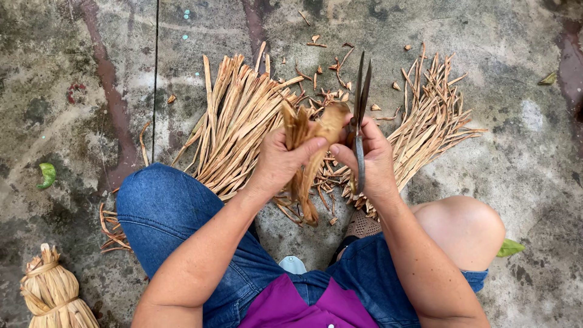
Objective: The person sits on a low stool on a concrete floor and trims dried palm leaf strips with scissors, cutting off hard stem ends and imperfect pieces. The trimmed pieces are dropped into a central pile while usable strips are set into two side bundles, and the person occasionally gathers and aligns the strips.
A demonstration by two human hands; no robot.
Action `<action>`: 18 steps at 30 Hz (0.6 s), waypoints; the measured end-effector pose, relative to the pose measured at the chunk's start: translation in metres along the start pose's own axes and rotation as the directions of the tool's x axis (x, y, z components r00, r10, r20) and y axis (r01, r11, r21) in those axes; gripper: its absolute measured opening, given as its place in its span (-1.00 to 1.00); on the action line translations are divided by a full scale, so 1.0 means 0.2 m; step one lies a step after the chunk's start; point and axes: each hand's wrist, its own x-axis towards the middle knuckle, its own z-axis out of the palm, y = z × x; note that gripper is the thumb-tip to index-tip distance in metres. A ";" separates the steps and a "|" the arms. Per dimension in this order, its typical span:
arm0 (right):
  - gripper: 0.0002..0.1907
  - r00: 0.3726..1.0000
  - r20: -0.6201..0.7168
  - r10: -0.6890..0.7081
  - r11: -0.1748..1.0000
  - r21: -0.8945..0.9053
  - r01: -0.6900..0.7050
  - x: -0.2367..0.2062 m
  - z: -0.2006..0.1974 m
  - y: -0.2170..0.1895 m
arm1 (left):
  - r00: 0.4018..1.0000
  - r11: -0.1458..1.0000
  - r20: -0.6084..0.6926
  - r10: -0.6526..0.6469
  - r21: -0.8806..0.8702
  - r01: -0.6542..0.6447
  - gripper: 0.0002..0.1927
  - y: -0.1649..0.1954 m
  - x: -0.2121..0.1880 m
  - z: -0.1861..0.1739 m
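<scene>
Single head-mounted view, pointing almost straight down from above the squatting person. Close range: forearms, knees and lap fill the lower half, concrete floor [79,73] the rest. Person's forward direction is frame-up. Both hands sit near frame centre. No second view, so no overlap.

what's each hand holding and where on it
Left hand pinches a bunch of dry tan leaf strips near its upper end. Right hand holds dark metal scissors at the handles, blades up.

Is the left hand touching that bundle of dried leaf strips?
Touching. The head view shows the left hand wrapped around the bundle, thumb pressed across its front.
</scene>
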 end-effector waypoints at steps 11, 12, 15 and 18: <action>-0.34 0.949 0.274 0.156 0.923 -0.383 -0.041 0.00 -0.22 -0.17 | 0.980 0.906 0.062 0.187 0.376 -0.196 -0.77 0.15 0.01 -0.17; -0.34 0.949 0.264 0.174 0.920 -0.388 -0.061 0.00 -0.22 -0.16 | 0.981 0.906 0.075 0.179 0.375 -0.194 -0.76 0.16 0.01 -0.17; -0.32 0.949 0.229 0.218 0.902 -0.419 -0.106 -0.02 -0.22 -0.15 | 0.978 0.886 0.096 0.187 0.414 -0.210 -0.75 0.20 0.01 -0.17; -0.31 0.951 0.195 0.240 0.878 -0.461 -0.127 -0.02 -0.23 -0.14 | 0.990 0.898 0.088 0.107 0.418 -0.135 -0.76 0.22 0.01 -0.18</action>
